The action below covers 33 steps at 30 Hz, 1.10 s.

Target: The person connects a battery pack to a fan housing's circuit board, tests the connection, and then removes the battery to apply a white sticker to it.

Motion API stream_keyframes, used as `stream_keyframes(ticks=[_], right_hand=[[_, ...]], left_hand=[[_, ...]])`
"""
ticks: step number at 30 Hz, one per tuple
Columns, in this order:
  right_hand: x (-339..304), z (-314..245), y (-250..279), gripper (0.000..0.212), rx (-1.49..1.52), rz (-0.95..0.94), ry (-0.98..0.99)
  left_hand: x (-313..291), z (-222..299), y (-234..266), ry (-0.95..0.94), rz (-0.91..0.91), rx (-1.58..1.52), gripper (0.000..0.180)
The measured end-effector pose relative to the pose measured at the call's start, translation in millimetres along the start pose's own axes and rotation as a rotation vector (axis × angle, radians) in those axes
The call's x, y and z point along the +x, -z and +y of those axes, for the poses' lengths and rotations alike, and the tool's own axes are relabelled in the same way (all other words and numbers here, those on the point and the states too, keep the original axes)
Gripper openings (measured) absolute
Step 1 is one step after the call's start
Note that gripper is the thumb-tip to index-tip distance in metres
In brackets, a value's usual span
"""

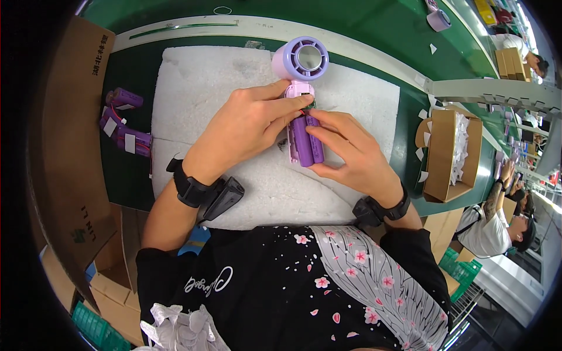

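A lavender handheld fan [301, 58] lies on a white foam sheet [199, 76], its round head pointing away from me. The handle is open and shows a small green circuit board [311, 103]. Over the handle's near part rests a purple battery pack [305, 143] of cylindrical cells. My left hand [243, 120] is closed on the handle from the left, its fingertips at the circuit board and wires. From the right, my right hand [349, 146] grips the battery pack between thumb and fingers. Both fingertip contacts are partly hidden.
Several more purple battery packs [133, 142] lie at the left beside a tall cardboard box [70, 134]. An open carton [439, 155] with white pieces stands at the right. Another lavender fan [438, 21] lies at the far right. Other people [489, 234] sit along the bench.
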State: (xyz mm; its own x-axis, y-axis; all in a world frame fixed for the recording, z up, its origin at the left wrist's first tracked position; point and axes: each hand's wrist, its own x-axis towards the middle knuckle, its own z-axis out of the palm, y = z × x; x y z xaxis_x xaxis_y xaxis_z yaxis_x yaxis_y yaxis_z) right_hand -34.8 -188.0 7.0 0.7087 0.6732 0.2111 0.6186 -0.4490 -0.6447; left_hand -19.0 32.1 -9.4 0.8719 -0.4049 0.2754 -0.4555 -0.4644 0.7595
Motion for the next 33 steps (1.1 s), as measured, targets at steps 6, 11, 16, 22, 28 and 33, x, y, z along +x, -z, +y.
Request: stream_keyframes(ticks=[6, 11, 16, 22, 28, 33], right_hand=[[-1, 0, -2, 0.042, -0.081, 0.059, 0.034], [-1, 0, -6, 0.035, -0.096, 0.079, 0.027], [-1, -5, -10, 0.038, -0.112, 0.101, 0.002], [10, -11, -12, 0.049, 0.058, 0.114, -0.244], [15, -1, -8, 0.061, 0.124, 0.056, -0.205], [6, 11, -13, 0.067, 0.044, 0.034, -0.110]], left_hand=[[4, 0, 3, -0.013, -0.008, -0.004, 0.032], [1, -1, 2, 0.002, -0.004, -0.017, 0.032], [4, 0, 5, 0.068, -0.043, -0.066, 0.034], [8, 3, 10, 0.171, -0.105, -0.129, 0.042], [7, 1, 7, 0.352, -0.113, -0.257, 0.050], [7, -7, 0, 0.287, -0.100, -0.244, 0.052]])
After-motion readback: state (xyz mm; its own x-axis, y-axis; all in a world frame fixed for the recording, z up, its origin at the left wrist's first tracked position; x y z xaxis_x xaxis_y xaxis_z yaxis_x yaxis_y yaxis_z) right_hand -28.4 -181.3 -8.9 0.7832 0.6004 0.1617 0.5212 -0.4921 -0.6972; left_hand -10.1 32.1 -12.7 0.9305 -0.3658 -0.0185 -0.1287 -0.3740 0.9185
